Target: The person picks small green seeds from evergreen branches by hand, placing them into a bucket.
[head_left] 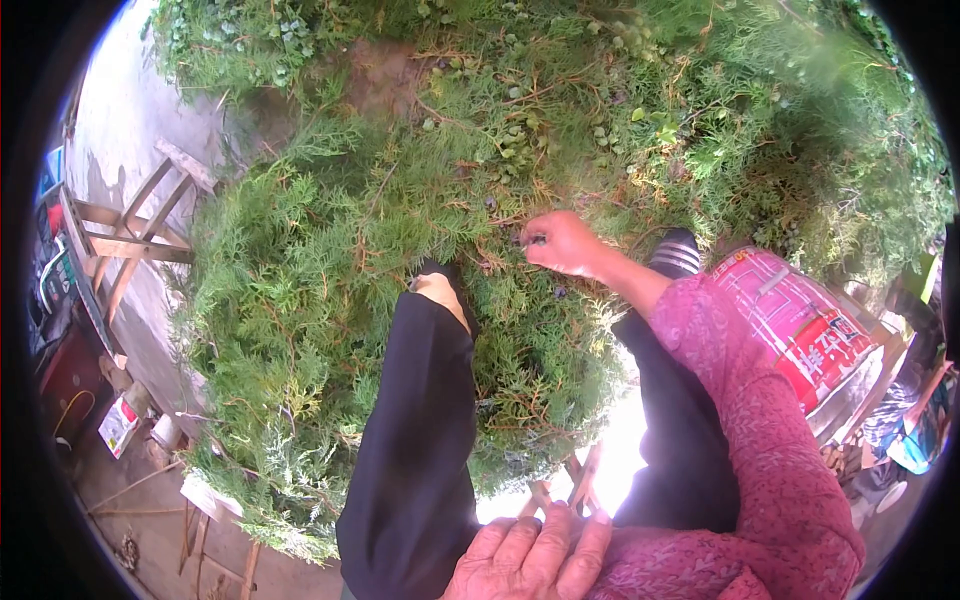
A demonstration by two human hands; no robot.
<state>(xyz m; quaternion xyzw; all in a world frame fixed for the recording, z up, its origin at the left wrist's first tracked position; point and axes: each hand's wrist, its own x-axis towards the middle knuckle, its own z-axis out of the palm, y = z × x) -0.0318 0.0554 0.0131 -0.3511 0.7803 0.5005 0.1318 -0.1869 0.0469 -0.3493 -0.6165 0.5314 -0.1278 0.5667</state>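
My right hand (567, 243), at the end of a pink knitted sleeve, is closed just above the cut evergreen branches (300, 240). A small dark spot shows at its fingers, and I cannot make out what they hold. Feathery green sprays, brown twigs and small pale-green cones lie around that hand. Down at my lap rests my left hand (530, 555), its fingers stretched out and lying flat, with nothing visible in them.
Beside my right leg stands a red and pink printed bucket (790, 320). A wooden frame (135, 235) lies on the concrete floor (110, 120) at the left. My feet, one in a striped shoe (676, 255), are among the branches.
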